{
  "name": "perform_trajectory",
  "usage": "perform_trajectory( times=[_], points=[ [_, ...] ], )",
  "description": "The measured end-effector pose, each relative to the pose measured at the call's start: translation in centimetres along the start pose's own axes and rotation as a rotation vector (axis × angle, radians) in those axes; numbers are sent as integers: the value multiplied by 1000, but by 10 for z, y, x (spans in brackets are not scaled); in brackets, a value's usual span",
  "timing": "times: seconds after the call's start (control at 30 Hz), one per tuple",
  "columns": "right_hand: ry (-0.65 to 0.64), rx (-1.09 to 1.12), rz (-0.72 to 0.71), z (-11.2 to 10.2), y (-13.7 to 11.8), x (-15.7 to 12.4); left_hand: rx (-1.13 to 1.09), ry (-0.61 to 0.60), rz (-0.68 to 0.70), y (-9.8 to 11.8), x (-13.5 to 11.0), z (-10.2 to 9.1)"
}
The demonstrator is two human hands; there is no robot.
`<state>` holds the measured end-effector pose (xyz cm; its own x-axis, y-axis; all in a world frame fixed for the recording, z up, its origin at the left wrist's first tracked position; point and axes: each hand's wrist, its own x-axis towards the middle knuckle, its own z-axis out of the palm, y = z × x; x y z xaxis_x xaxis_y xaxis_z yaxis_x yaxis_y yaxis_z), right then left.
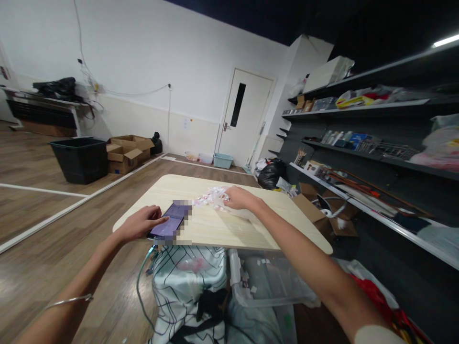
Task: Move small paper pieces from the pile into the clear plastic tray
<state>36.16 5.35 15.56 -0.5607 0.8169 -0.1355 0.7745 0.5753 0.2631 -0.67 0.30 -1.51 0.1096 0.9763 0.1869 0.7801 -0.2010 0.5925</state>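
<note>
A phone (168, 222) with a purple-lit screen lies at the front left of the pale wooden table (211, 231). My left hand (141, 222) is beside it, holding nothing, with one digit stretched onto the screen and the other fingers loosely bent. My right hand (238, 198) is at a pile of small white and pink pieces (203, 198) in the table's middle. Its fingers are bent together, and what is between them is too small to make out. Clear plastic shows by its fingertips and under the wrist. A green cable (140, 284) runs down from the phone.
Below the table's near edge are a clear plastic bin (272, 301) with small scraps and a checked cloth (179, 286) over my lap. Loaded shelves (373, 157) line the right side. A black bin (79, 162) and cardboard boxes (125, 157) stand at the left.
</note>
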Motion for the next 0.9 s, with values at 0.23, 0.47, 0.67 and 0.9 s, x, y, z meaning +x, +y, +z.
perform_trajectory(
  times=[0.23, 0.47, 0.67, 0.9],
  points=[
    [-19, -14, -11, -7, -34, 29, 7, -11, -9, 4, -1, -1],
    [-43, -55, -83, -7, -44, 20, 11, -10, -8, 9, -2, -2],
    [-42, -47, -146, -1, -37, 1, 15, -18, -7, 12, -2, -4],
    [-61, -13, -155, 2, -15, -8, 9, -13, -3, 11, -1, -3]
  ],
)
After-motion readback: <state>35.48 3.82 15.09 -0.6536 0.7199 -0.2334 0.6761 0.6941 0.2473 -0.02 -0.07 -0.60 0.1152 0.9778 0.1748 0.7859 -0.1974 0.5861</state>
